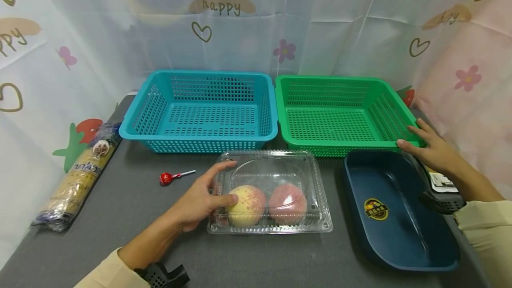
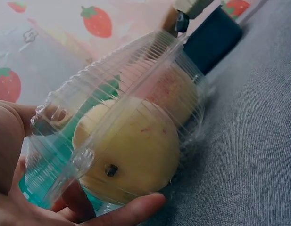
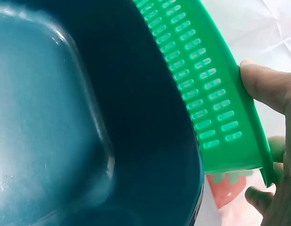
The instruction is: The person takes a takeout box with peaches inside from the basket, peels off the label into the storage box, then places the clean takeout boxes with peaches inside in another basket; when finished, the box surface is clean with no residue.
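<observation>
A clear plastic clamshell box [image 1: 276, 166] sits on the grey cloth in front of the two baskets. Inside it are a yellow-and-pink peach [image 1: 246, 206] and a pinker peach [image 1: 288, 203]. My left hand [image 1: 204, 201] grips the box by its left end, thumb and fingers spread around the edge, as the left wrist view shows up close. At the right, my right hand [image 1: 434, 148] holds the front right corner of the green basket [image 1: 340, 143], its thumb on the rim [image 3: 239, 101] and the other fingers around the side.
A blue basket [image 1: 200, 138] stands left of the green one. A dark blue basin [image 1: 400, 230] lies below my right forearm. Left of the box is a red lollipop [image 1: 166, 178]; a long bread packet [image 1: 80, 174] lies along the left edge. A printed curtain [image 1: 240, 48] hangs behind.
</observation>
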